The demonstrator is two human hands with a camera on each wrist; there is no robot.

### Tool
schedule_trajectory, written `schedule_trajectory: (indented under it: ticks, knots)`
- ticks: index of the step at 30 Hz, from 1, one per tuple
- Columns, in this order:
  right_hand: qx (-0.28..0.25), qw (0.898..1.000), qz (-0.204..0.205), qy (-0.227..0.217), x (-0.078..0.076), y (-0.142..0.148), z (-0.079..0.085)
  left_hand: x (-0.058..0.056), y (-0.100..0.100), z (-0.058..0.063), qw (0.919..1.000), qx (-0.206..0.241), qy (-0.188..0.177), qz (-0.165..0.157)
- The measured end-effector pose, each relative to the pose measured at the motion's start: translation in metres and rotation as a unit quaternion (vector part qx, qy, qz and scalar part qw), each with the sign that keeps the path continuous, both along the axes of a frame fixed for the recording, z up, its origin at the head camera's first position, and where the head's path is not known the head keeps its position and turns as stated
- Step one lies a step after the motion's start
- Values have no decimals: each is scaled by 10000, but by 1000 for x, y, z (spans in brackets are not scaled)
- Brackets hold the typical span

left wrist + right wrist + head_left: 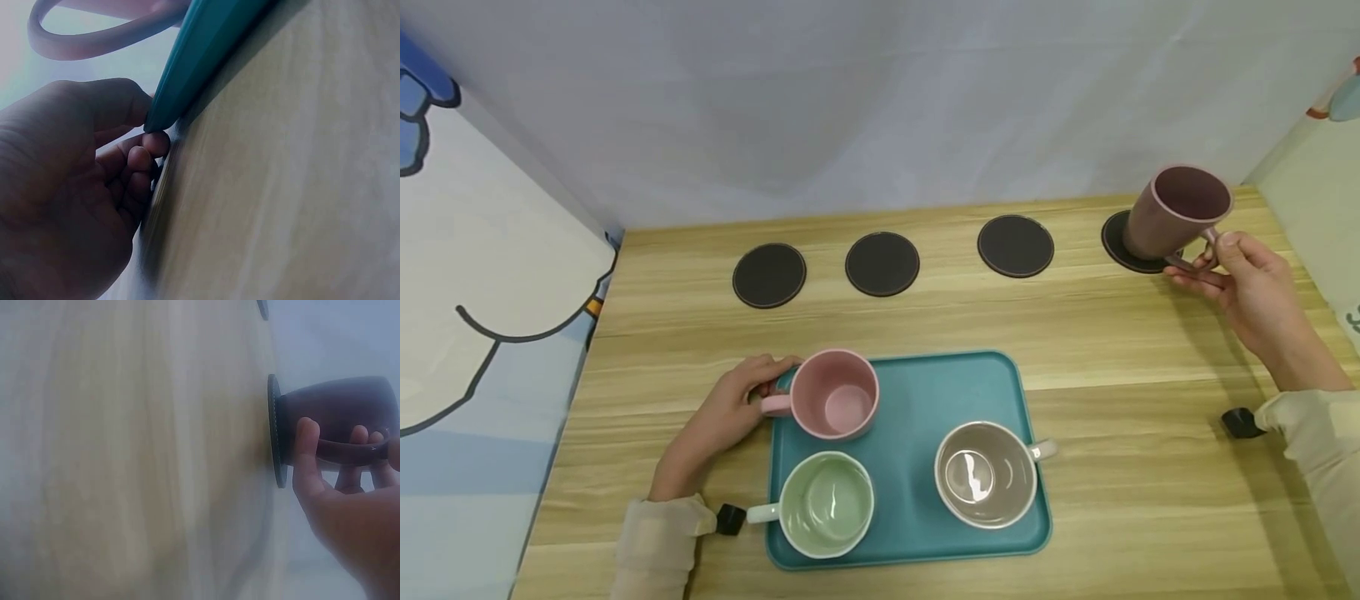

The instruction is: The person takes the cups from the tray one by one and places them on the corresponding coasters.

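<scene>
My right hand (1255, 287) grips the handle of a dark mauve mug (1172, 212), which stands on the rightmost black coaster (1116, 242). In the right wrist view the mug (350, 406) has its base against the coaster (275, 437), fingers about the handle. My left hand (733, 404) is at the upper left corner of a teal tray (925, 392). From the left wrist, thumb and fingers pinch the tray's edge (187, 69). A pink mug (850, 408) on that corner has its handle beside the left hand.
A light green mug (827, 508), handle left, and a grey-beige mug (988, 475), handle right, also stand on the tray. Three more black coasters (769, 275) lie in a row along the back of the wooden table (1135, 467). A pale wall (880, 108) rises behind.
</scene>
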State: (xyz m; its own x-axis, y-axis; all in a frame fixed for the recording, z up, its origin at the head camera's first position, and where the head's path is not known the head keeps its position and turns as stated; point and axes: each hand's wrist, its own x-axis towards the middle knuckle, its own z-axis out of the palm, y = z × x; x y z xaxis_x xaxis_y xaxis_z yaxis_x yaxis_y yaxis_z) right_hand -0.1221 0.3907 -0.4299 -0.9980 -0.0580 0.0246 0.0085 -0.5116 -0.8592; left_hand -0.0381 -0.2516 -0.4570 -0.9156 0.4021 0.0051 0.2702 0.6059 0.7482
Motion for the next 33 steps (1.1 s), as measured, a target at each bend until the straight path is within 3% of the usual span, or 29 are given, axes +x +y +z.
schedule_trajectory:
  ticks: [12, 19, 33]
  knots:
    - [-303, 9995, 117, 4, -3, 6, -3, 1, -1, -4, 10000, 82, 52, -11]
    - [-91, 9998, 191, -15, -3, 6, -5, 0, -1, -7, 9999, 60, 80, -22]
    - [-175, 9998, 82, -49, -5, 1, -3, -1, -1, -5, 9999, 63, 121, -19]
